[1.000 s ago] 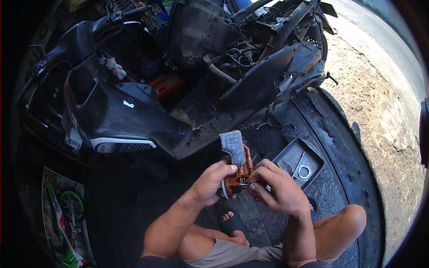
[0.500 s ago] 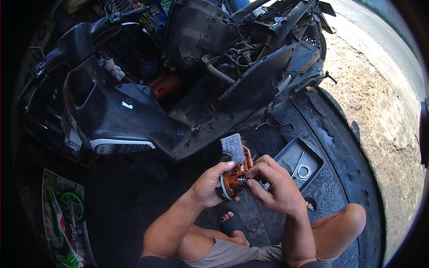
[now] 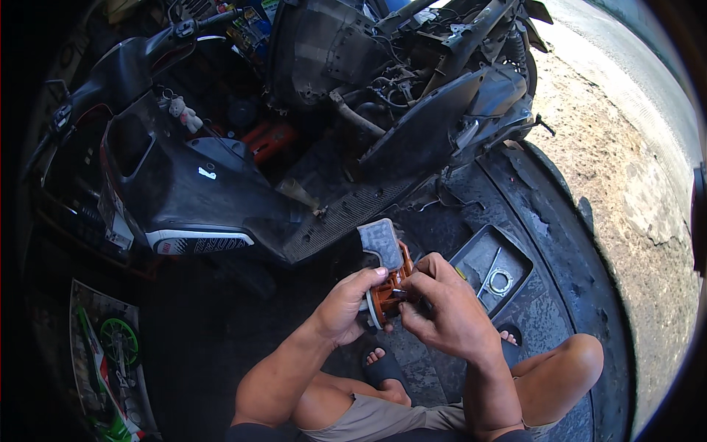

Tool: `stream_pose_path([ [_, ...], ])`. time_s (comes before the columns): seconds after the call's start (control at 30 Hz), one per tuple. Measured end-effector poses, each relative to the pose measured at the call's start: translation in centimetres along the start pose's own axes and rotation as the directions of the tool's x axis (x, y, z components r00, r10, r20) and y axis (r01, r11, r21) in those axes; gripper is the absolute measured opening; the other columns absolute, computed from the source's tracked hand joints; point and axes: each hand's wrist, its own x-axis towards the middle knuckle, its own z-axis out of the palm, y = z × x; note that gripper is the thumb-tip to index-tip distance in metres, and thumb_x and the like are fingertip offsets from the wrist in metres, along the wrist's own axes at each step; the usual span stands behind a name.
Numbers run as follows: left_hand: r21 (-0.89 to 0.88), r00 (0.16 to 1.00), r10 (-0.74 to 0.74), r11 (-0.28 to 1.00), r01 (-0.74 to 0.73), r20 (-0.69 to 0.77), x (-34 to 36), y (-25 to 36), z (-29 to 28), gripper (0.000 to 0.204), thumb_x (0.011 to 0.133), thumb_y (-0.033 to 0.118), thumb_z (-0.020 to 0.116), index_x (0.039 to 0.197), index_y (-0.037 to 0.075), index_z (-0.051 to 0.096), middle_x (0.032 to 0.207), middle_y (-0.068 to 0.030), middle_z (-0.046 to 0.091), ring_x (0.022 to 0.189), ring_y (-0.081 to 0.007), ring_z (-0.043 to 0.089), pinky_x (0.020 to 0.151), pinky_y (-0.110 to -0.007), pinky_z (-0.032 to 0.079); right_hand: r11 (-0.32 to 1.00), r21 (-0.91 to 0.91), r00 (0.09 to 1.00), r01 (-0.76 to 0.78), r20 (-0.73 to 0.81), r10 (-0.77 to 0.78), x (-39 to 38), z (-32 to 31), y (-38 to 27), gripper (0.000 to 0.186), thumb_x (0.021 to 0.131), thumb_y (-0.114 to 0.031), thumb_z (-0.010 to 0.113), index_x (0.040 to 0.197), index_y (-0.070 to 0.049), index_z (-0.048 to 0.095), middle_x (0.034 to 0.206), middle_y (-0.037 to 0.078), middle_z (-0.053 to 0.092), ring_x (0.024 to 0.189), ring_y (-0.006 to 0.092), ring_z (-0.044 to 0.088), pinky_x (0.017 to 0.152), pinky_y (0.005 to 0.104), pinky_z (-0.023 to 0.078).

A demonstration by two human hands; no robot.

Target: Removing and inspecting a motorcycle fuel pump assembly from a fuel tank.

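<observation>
My left hand grips an orange-brown fuel pump unit with a pale round flange, its thumb pressed on the upper part. A flat grey filter sticks up from the unit's top. My right hand is closed, with fingers bent in against the unit's right side. A short shiny metal piece shows at those fingertips. Behind the knuckles a small yellow bit peeks out. Whatever the right fingers hold is mostly hidden by the hand.
A black tray with a metal ring and a thin rod lies beyond my right hand. Ahead stands a dark scooter with a ribbed footboard, its rear stripped to frame and wires. A picture sheet lies at left.
My right hand has shifted slightly and its fingers are curled in more tightly. The yellow bit behind it has come into view. The unit has tilted a little to the left.
</observation>
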Motion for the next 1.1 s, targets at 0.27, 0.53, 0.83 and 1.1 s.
stream_pose_path([
  [0.27, 0.036, 1.000, 0.015, 0.999, -0.014, -0.025, 0.0, -0.1, 0.3, 0.043, 0.102, 0.034, 0.047, 0.127, 0.000, 0.053, 0.107, -0.0147, 0.066, 0.090, -0.0210, 0.070, 0.063, -0.033, 0.061, 0.998, 0.067, 1.000, -0.014, 0.017, 0.013, 0.1, 0.1, 0.6, 0.021, 0.079, -0.011, 0.068, 0.092, 0.005, 0.061, 0.094, 0.016, 0.053, 0.084, 0.0310, 0.058, 0.073, 0.0393, 0.049],
  [0.53, -0.033, 0.999, 0.027, 0.999, -0.028, -0.020, -0.3, -0.1, 1.0, 0.047, 0.101, 0.036, 0.043, 0.133, 0.002, 0.049, 0.111, -0.0144, 0.065, 0.093, -0.0208, 0.069, 0.063, -0.033, 0.061, 0.986, 0.164, 0.999, -0.032, -0.020, 0.036, 0.0, 0.3, 0.4, 0.024, 0.080, -0.011, 0.067, 0.095, 0.006, 0.063, 0.097, 0.017, 0.054, 0.084, 0.0284, 0.061, 0.073, 0.0367, 0.051],
  [0.83, 0.043, 0.992, 0.085, 0.996, -0.081, -0.093, -0.4, -0.4, 2.1, 0.045, 0.103, 0.034, 0.040, 0.136, 0.004, 0.046, 0.113, -0.0124, 0.063, 0.093, -0.0167, 0.067, 0.065, -0.030, 0.060, 0.988, 0.152, 0.997, -0.039, -0.063, 0.049, 0.3, 0.6, 0.7, 0.027, 0.073, -0.008, 0.064, 0.096, 0.006, 0.064, 0.103, 0.020, 0.055, 0.100, 0.0328, 0.056, 0.084, 0.0401, 0.049],
  [1.1, 0.186, 0.952, 0.288, 0.946, -0.266, -0.103, -0.5, -0.6, 2.9, 0.048, 0.105, 0.028, 0.038, 0.144, 0.001, 0.036, 0.125, -0.0123, 0.057, 0.112, -0.0177, 0.063, 0.090, -0.032, 0.057, 0.991, 0.136, 0.997, -0.012, -0.076, 0.023, 0.4, 1.1, 0.4, 0.025, 0.071, -0.008, 0.065, 0.092, 0.007, 0.062, 0.105, 0.020, 0.054, 0.101, 0.0344, 0.056, 0.085, 0.0419, 0.048],
])
